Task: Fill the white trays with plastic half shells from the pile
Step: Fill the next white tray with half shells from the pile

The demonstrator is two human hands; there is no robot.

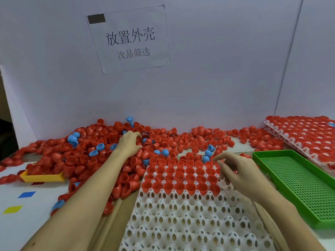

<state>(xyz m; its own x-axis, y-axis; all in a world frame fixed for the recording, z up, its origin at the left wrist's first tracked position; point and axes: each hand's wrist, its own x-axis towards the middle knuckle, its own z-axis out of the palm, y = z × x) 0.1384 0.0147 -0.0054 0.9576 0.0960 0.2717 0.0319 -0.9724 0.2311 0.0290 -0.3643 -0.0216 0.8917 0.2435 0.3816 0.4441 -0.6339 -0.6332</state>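
The sign (129, 39) on the back wall reads 放置外壳, with 次品筛选 beneath. Your left hand (129, 143) reaches into the pile (87, 153) of red and blue half shells on the tabletop; whether its fingers grip one, you cannot tell. Your right hand (241, 171) hovers over the white tray (181, 220), fingers loosely curled and apart, holding nothing. The tray's far rows hold red shells (181, 176). A green basket (297, 187) sits to the right.
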